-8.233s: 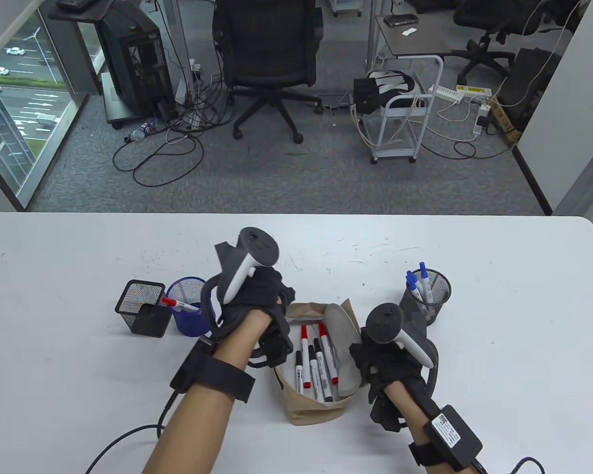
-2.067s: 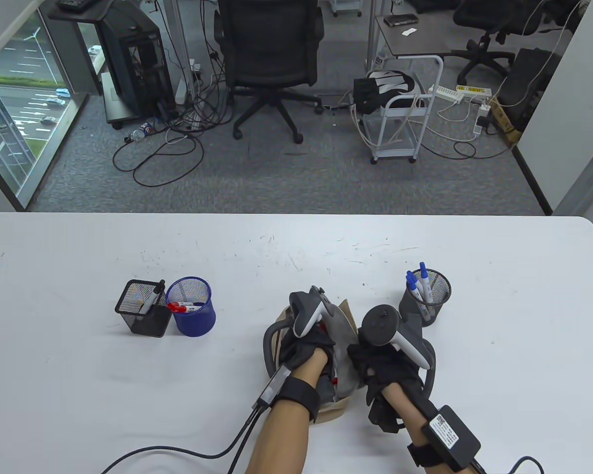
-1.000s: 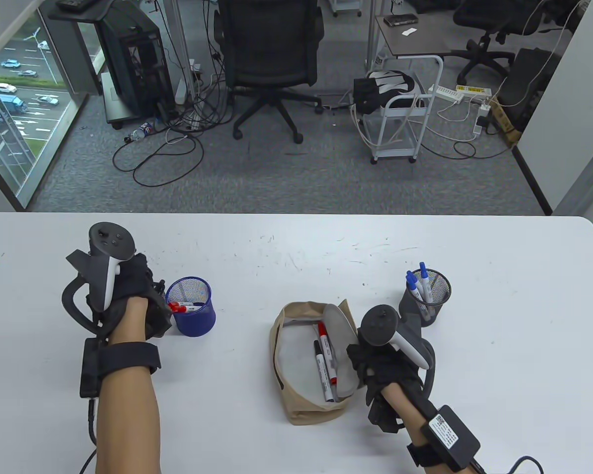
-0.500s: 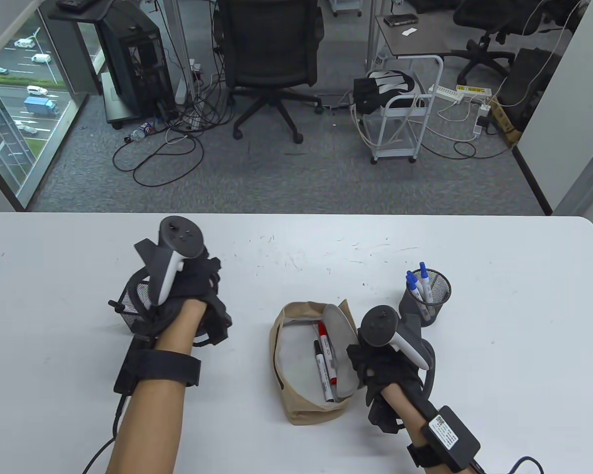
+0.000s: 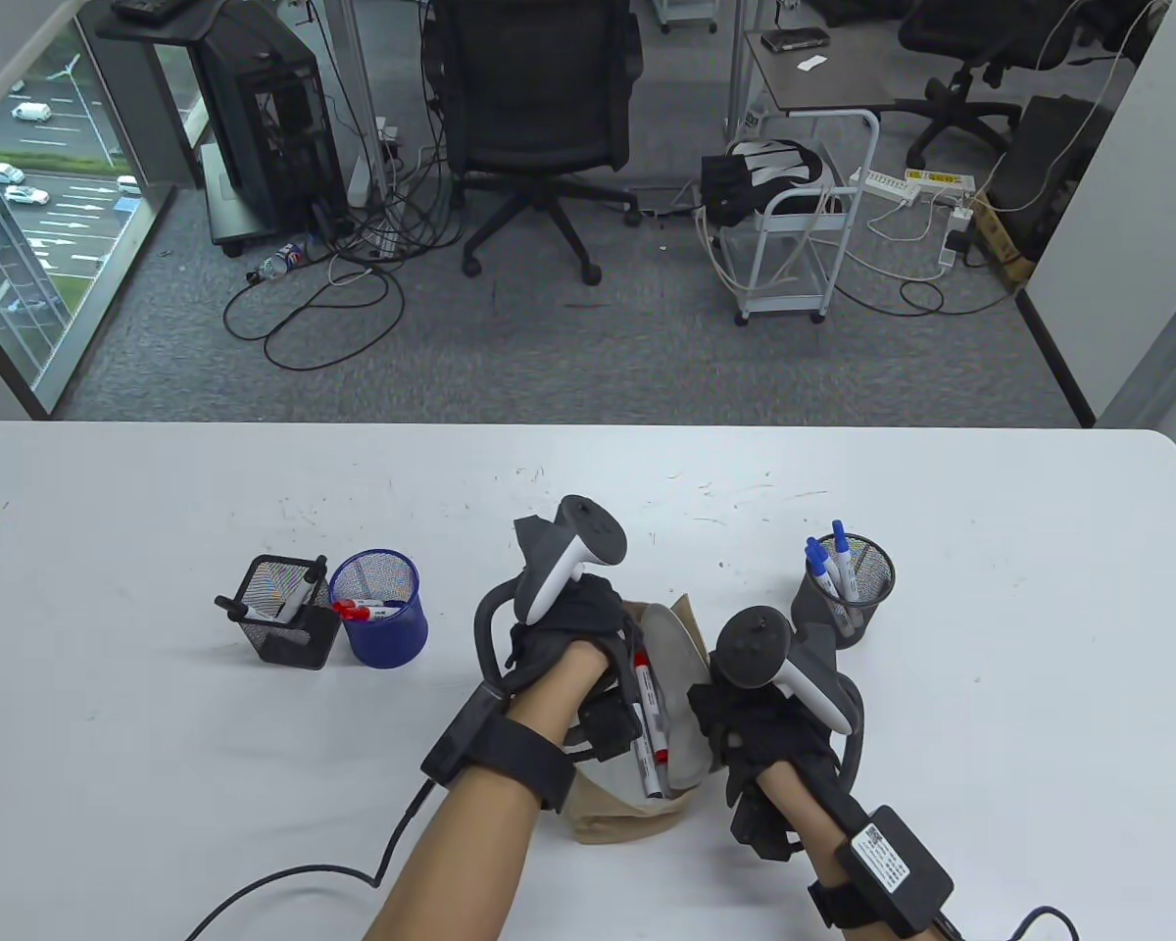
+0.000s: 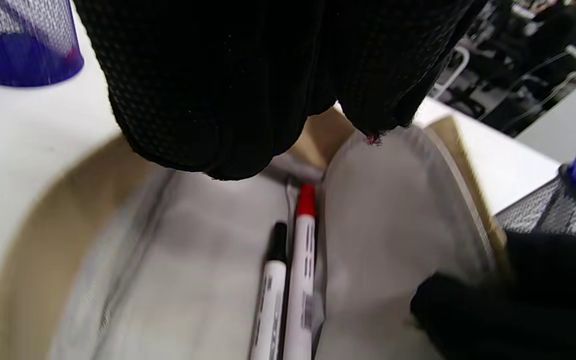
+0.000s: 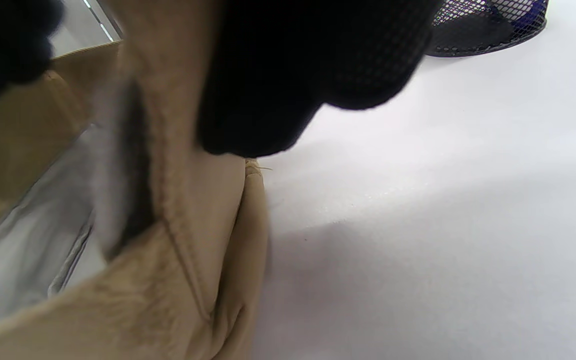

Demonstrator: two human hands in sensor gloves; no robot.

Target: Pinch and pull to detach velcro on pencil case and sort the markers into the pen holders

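The beige pencil case (image 5: pixel 617 828) lies open near the table's front, showing its grey lining (image 6: pixel 193 280). Inside lie a red-capped marker (image 6: pixel 302 265) and a black-capped marker (image 6: pixel 271 285), side by side. My left hand (image 5: pixel 588 627) hovers over the case's left half; its gloved fingers (image 6: pixel 208 115) hang just above the markers and hold nothing. My right hand (image 5: pixel 745 711) grips the case's right edge (image 7: pixel 168 165) and keeps the flap pulled back.
A black square mesh holder (image 5: pixel 284 619) with black markers and a blue round holder (image 5: pixel 384 610) with red markers stand at the left. A dark round mesh holder (image 5: pixel 851 580) with blue markers stands right of the case. A cable trails from my left wrist.
My left hand has swung right from the black square holder to above the open case. A black marker now stands in that holder. My right hand has not moved.
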